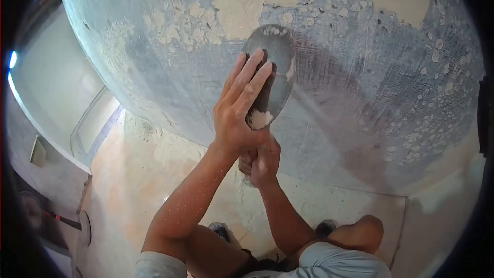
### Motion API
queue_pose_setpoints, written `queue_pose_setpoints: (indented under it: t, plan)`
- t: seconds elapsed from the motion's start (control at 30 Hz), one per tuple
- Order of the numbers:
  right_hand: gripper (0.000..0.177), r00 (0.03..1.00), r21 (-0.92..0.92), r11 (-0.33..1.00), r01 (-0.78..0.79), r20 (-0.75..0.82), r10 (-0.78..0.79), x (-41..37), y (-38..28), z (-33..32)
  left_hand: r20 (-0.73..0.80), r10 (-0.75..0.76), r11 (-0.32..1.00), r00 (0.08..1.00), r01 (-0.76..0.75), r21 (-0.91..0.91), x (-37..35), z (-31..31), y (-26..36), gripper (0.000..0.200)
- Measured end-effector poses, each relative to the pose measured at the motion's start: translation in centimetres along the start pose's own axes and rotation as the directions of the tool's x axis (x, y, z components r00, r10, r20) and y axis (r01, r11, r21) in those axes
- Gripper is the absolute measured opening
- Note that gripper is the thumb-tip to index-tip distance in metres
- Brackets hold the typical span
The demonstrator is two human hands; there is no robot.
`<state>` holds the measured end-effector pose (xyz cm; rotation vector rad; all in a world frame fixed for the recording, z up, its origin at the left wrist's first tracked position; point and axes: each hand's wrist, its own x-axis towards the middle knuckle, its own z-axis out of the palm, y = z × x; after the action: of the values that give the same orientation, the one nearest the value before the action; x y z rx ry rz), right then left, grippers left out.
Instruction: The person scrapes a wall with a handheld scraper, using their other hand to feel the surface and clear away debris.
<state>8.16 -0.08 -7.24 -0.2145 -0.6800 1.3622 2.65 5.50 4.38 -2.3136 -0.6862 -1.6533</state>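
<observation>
My left hand (244,95) lies on the back of an oval grey tool (280,46), fingers stretched out and pressed along it. Its thumb is hidden. The tool's smooth, dark head has pale patches near its tip and lower end, and it rests against the wall (334,72). Just below, my right hand (265,162) is closed in a fist around what looks like the tool's handle, mostly hidden by the fingers. Around the tool, the wall is grey-blue with scratches, chipped spots and a cream-coloured layer above. Pale dust specks my left forearm.
A dusty, pale floor (180,170) lies beneath, with powder along the wall's foot. My legs and shoes (221,231) are at the bottom. On the left are a pale panel (56,72), a small square plate (37,152) and a round-headed item with a dark handle (69,221).
</observation>
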Motion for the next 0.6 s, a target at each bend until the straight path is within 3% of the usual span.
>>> queue_pose_setpoints:
  t: [0.03,0.1,0.13,0.23,0.27,0.3,0.37,0.5,0.6]
  plan:
    - [0.039,1.000,-0.001,1.000,-0.002,-0.007,0.002,-0.4,0.7,-0.2,0.004,-0.005,1.000,1.000,0.005,-0.004,-0.7,0.1,0.0,0.076]
    - [0.039,0.981,-0.185,0.972,0.146,-0.100,-0.167,-0.8,2.4,-1.0,0.032,0.011,0.999,0.999,-0.012,0.036,-2.7,0.8,-0.5,0.074]
    - [0.039,0.996,-0.052,0.997,0.064,-0.051,-0.067,-1.3,2.1,-0.7,0.046,0.008,0.999,0.999,-0.010,0.034,-2.4,0.5,-0.2,0.073]
    - [0.041,0.997,-0.107,0.992,0.060,-0.048,-0.066,-0.2,0.3,-0.3,0.008,0.008,1.000,1.000,-0.008,0.010,0.0,-0.3,0.5,0.072]
    - [0.041,0.998,-0.065,0.997,-0.029,-0.066,0.024,0.0,-1.5,0.5,0.010,0.007,1.000,1.000,-0.007,0.011,0.0,-0.1,0.5,0.072]
    - [0.041,0.997,-0.068,0.997,-0.034,-0.073,0.029,-0.4,-0.5,0.1,0.008,-0.001,1.000,1.000,0.001,-0.001,-0.2,0.0,0.6,0.072]
    - [0.042,0.981,-0.187,0.972,0.145,-0.097,-0.165,-0.9,2.1,-1.0,0.019,-0.013,1.000,1.000,0.013,0.023,-1.3,0.4,0.6,0.073]
    - [0.042,0.997,-0.057,0.998,0.033,-0.069,-0.037,-0.8,0.9,-0.2,0.044,-0.020,0.999,0.999,0.018,0.034,-1.0,-0.3,0.4,0.077]
    - [0.040,0.998,-0.047,0.998,0.038,-0.055,-0.041,-0.3,1.2,-1.0,0.019,-0.011,0.998,1.000,0.009,0.070,-0.7,0.3,0.3,0.076]
